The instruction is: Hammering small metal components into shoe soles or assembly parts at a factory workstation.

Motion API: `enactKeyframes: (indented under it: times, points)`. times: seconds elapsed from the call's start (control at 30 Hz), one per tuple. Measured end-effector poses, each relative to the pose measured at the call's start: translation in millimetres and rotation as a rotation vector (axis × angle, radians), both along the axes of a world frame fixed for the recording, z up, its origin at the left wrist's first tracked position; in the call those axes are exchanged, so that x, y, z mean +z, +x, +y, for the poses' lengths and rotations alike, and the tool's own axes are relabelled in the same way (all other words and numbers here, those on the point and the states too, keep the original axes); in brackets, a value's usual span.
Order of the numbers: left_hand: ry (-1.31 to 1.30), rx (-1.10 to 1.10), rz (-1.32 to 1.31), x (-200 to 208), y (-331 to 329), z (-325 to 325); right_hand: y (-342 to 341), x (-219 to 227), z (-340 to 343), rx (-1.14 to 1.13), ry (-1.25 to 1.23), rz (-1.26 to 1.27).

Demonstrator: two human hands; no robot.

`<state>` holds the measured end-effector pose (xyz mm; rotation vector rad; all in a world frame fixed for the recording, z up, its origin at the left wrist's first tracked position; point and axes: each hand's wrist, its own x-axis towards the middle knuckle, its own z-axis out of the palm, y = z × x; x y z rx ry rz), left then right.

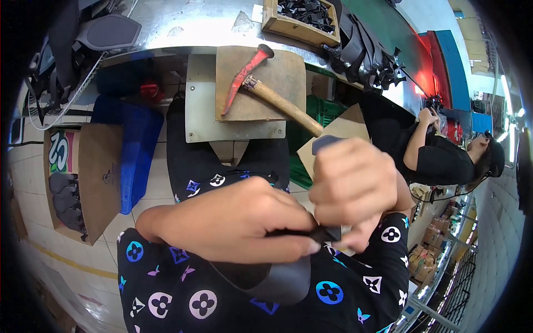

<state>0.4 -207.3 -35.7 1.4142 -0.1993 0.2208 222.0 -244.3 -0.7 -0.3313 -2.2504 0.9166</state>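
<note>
My left hand [244,222] is closed on a smooth black curved piece [286,280], thumb and fingers pressed together at its right end. The wide part of the piece hangs below my palm over my lap. Right of it my right hand [355,188] is curled into a fist and slightly blurred, touching or close to a small black end [328,234] between the hands. What its fingers hold is hidden. Ahead of my hands, a hammer with a red head and wooden handle [283,104] lies on a brown board [277,72].
A metal bench [211,28] runs along the far side, bearing a wooden box [302,34] of small black parts and a stack of black pieces [363,53]. At left stand a cardboard box [100,177] and a blue bin [139,155]. A co-worker [444,150] sits at right.
</note>
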Motion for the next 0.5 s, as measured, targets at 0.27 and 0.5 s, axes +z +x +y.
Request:
enactKeyframes:
  times: [0.27, 0.5]
  points:
    - [-0.054, 0.094, 0.107, -8, 3, 6, 7, -24, -11, -0.147, -0.205, 0.116]
    - [-0.029, 0.251, 0.200, 2, 2, 8, 9, -33, -11, -0.260, -0.214, 0.170]
